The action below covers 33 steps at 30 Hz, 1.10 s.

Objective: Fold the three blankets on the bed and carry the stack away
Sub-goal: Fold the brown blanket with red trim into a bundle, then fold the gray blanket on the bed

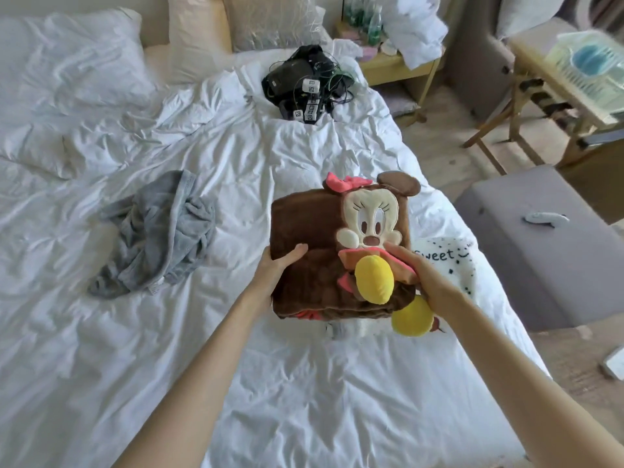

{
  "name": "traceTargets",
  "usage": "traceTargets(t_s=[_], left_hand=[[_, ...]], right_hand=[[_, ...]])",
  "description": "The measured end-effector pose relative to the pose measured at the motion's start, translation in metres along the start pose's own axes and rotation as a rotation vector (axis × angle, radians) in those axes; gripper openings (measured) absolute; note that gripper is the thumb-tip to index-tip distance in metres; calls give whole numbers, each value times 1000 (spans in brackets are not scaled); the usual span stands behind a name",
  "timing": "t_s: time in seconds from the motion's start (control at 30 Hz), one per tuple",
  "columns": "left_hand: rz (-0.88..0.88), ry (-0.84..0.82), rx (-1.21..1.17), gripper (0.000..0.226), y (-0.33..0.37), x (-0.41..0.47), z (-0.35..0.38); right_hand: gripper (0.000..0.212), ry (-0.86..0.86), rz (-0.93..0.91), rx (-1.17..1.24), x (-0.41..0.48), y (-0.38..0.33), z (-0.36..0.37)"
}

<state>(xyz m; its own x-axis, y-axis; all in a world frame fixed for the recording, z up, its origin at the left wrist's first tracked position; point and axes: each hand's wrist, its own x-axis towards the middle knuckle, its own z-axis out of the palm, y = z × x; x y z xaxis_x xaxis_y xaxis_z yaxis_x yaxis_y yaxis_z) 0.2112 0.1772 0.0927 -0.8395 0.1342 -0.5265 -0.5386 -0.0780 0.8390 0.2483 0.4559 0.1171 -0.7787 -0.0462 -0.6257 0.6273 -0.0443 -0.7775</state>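
**Blankets: brown one folded and in hand, grey one not yet**

Grey blanket (158,231) lies crumpled on the left half of the bed (304,383), unfolded and well apart from our hands. Left hand (273,265) grips the left edge of the brown Minnie Mouse blanket (304,231), thumb on top, fingers under it and out of sight. That blanket is a tidy folded block, plush face up, yellow feet hanging off the near right corner. We can't tell whether it rests on the sheet or is lifted just clear. Right hand (429,282) clamps the right edge, fingers curled over the pink skirt. Just beyond it, partly hidden, a white "Sweet" blanket (449,261) sits at the bed's right edge. Folded or not, we can't tell.

Our read: we're placing the finished brown fold, with at least one blanket left. The next move calls for:
- setting the block down flat, on the white one if that is the stack base
- freeing both hands
- reaching left for the grey and spreading it out before folding

The loose feet could tip the block.
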Motion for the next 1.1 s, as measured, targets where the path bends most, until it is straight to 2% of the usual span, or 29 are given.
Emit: traceTargets(t_s=[0.07,0.2,0.3,0.47,0.6,0.7,0.77,0.83,0.93,1.1], left_hand=[[19,-35,9,56,5,11,44],[-6,-48,35,66,-7,36,109],[-30,15,177,64,-37,52,132],[-197,77,387,107,-81,61,144],[-239,96,423,112,-73,70,146],[-268,50,448,98,-60,73,142],[-252,22,456,72,-50,76,133],[-204,8,464,49,-37,77,118],[-134,36,503,31,-17,78,84],[-55,250,503,11,-4,82,-1]], right_hand=[[51,34,-8,-7,-4,-12,-42],[50,132,20,-28,-1,-16,-111],[49,284,73,-187,16,7,-138],[49,342,101,-443,47,51,-144],[45,407,23,-493,54,37,-145],[38,515,-167,-536,55,21,-136],[31,598,-285,-603,58,8,-122],[33,632,-392,-673,62,-9,-103],[33,567,-515,-775,71,-31,-64],[35,382,-576,-855,97,-40,23]])
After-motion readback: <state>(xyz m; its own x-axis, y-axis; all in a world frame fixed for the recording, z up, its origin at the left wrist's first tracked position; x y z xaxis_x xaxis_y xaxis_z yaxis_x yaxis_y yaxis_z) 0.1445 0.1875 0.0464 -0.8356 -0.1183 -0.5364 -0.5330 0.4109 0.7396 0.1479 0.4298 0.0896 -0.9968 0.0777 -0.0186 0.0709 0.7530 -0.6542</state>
